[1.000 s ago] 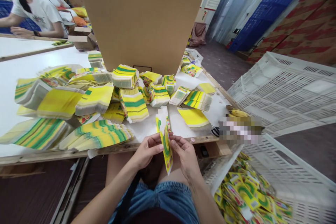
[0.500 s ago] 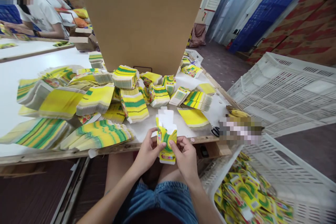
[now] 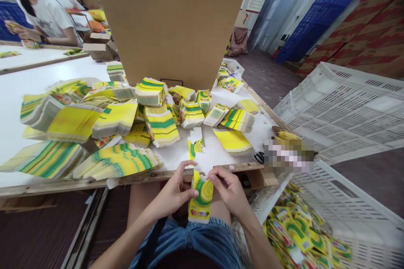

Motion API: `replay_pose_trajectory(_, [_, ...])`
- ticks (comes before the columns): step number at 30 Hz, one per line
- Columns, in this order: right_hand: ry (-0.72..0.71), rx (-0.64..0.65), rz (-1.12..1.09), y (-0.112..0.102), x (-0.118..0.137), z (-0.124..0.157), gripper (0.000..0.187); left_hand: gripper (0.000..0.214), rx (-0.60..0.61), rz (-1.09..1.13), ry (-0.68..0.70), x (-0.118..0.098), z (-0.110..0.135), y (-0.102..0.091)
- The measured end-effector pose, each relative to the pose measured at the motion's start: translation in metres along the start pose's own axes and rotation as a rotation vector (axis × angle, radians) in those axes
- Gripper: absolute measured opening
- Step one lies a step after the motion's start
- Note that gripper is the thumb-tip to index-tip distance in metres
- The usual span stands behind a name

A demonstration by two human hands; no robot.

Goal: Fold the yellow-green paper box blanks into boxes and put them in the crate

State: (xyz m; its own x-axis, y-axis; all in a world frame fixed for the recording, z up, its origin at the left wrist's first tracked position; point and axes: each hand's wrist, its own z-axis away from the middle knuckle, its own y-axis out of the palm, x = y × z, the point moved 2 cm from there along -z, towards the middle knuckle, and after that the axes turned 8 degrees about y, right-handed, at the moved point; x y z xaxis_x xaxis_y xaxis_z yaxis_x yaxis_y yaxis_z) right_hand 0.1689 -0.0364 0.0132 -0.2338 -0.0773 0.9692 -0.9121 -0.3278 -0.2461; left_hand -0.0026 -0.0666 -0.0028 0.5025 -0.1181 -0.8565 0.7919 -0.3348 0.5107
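Observation:
A flat yellow and green printed carton (image 3: 202, 197) is held upright over my lap, just in front of the table edge. My left hand (image 3: 175, 193) grips its left side, thumb on the printed face and fingers partly hidden behind. At the carton's upper right edge, my right hand (image 3: 227, 189) pinches with thumb and forefinger. White flaps stick up from the carton's top. Just beyond lies another yellow and green carton piece (image 3: 195, 146) on the white table (image 3: 186, 157); whether the two touch I cannot tell.
Stacks of flat printed cartons (image 3: 160, 126) cover the table's middle and left. A brown cardboard panel (image 3: 173, 21) stands behind them. Scissors (image 3: 259, 157) and bananas (image 3: 287, 135) lie at the right edge. Below right, a white crate (image 3: 353, 206) holds many cartons. A person (image 3: 53, 17) sits far left.
The carton has come down toward my lap, and both hands have lowered slightly with it. My right hand has shifted to the carton's upper right edge. Another carton piece now shows on the table behind.

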Motion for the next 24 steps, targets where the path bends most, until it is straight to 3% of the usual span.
replay_pose_trajectory(3, [0.036, -0.113, -0.115, 0.002, -0.006, 0.001, 0.02, 0.083, -0.011, -0.042, 0.004, 0.003, 0.0, 0.0])
replay_pose_trajectory(6, [0.032, -0.169, -0.157, -0.001, -0.009, 0.001, 0.028, 0.065, -0.018, -0.128, -0.003, 0.002, -0.002, -0.002])
replay_pose_trajectory(9, [0.018, -0.112, -0.065, -0.006, -0.009, -0.001, 0.03, 0.052, -0.102, -0.32, 0.039, 0.0, -0.004, -0.006])
replay_pose_trajectory(12, [0.15, 0.035, -0.071, -0.002, -0.01, -0.003, 0.035, 0.049, -0.095, -0.421, 0.056, 0.002, -0.004, -0.004])
replay_pose_trajectory(14, [0.191, 0.051, -0.044, 0.002, -0.01, -0.004, 0.042, 0.051, -0.04, -0.408, 0.061, 0.003, -0.003, -0.001])
replay_pose_trajectory(17, [0.185, -0.053, 0.088, 0.005, -0.007, -0.004, 0.034, 0.052, -0.008, -0.347, 0.074, 0.002, -0.003, 0.002])
replay_pose_trajectory(19, [0.171, -0.09, 0.147, 0.006, -0.006, -0.003, 0.038, 0.053, -0.022, -0.272, 0.075, -0.001, -0.003, 0.001])
replay_pose_trajectory(21, [0.151, -0.065, 0.121, 0.007, -0.006, -0.002, 0.044, 0.054, -0.038, -0.178, 0.068, -0.003, -0.005, -0.001])
replay_pose_trajectory(24, [0.092, -0.09, 0.085, 0.007, -0.006, -0.001, 0.037, 0.053, -0.048, -0.089, 0.037, -0.002, -0.007, 0.001])
